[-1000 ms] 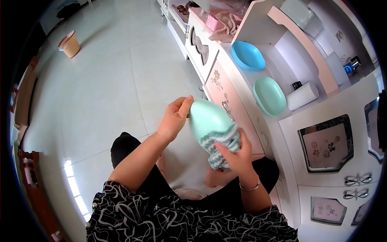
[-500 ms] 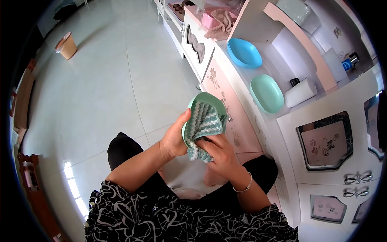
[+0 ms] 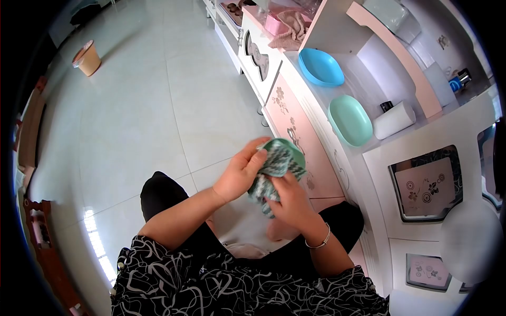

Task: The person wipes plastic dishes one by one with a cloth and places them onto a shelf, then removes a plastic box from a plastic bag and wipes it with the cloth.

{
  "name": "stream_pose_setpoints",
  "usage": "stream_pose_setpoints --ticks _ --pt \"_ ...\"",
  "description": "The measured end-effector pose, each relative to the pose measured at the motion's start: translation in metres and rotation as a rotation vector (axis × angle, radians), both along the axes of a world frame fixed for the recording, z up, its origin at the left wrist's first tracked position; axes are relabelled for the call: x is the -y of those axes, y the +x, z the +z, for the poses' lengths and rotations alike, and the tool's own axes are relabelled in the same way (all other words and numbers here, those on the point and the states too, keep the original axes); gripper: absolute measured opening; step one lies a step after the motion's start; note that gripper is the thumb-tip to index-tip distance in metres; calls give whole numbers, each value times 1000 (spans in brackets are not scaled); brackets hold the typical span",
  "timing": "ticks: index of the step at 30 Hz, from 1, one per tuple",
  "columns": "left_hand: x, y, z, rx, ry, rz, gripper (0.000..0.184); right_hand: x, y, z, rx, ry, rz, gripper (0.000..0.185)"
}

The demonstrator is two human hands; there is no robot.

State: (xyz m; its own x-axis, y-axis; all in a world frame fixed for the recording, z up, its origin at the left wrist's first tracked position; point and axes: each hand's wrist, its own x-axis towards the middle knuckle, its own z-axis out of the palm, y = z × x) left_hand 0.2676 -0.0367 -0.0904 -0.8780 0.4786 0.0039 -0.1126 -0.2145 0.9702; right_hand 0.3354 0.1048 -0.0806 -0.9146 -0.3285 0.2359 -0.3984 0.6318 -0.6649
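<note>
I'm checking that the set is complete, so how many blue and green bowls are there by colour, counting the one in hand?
Green: 2 (held bowl, partly covered by the striped cloth; unheld green bowl)
Blue: 1 (blue bowl)
Total: 3 bowls
</note>
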Motion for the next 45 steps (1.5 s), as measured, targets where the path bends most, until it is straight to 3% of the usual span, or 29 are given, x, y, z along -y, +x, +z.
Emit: stream_pose_setpoints --ticks 2,6,11,13,15,17,19,21,22,24,25,27,28,31,33,35,37,39,41,43,45 --pt "-2 5 -5 0 -23 -36 34 -3 -5 -10 -172 52 -249 42" --pt "-7 19 1 -86 -129 -83 33 -7 -11 -2 -180 -25 -451 37" --pt "-6 4 -3 -174 -212 100 30 8 1 -10 -198 43 -216 38" --pt "2 -6 1 -144 -291 55 29 18 9 -5 97 42 -25 35" --pt "2 -9 -2 -203 -302 68 25 18 6 -7 116 60 -37 34" --pt "4 -11 -3 -268 -435 91 23 9 1 -5 304 296 -107 25" --pt "8 -19 -3 -260 -490 92 23 -8 0 -5 283 357 -157 24" --pt "12 -24 -2 -243 -603 101 24 -25 -2 2 210 134 -400 24" --pt "12 -24 -4 -218 -617 127 24 -30 -3 10 211 135 -399 24" --pt "10 -20 -7 -312 -680 64 24 -36 -5 27 44 -203 -488 37" --pt "9 -17 -8 -409 -744 -2 24 -34 -5 24 46 -205 -493 37" --pt "2 -7 -6 -453 -620 -109 20 -22 -7 9 -236 159 -275 55" --pt "2 -7 -5 -482 -620 -271 15 -15 -7 -2 -164 141 -180 65" --pt "2 0 4 -430 -651 -288 12 -7 -1 5 105 172 -270 52" --pt "-1 1 12 -431 -647 -274 16 -15 -8 -2 9 136 -334 48" --pt "-3 3 11 -463 -451 -6 20 -16 -11 -4 -94 96 -387 44" --pt "2 2 11 -500 -466 20 22 -14 -14 -2 -33 54 -502 42" --pt "4 1 11 -393 -393 244 20 -14 -18 -12 -114 36 -547 37" --pt "5 1 20 -347 -448 292 20 -11 -22 -16 80 -412 -712 27" --pt "3 3 13 -519 -276 428 21 -10 -25 -20 47 -503 -705 21" --pt "1 1 12 -539 -288 421 21 -12 -27 -22 38 -610 -662 21"
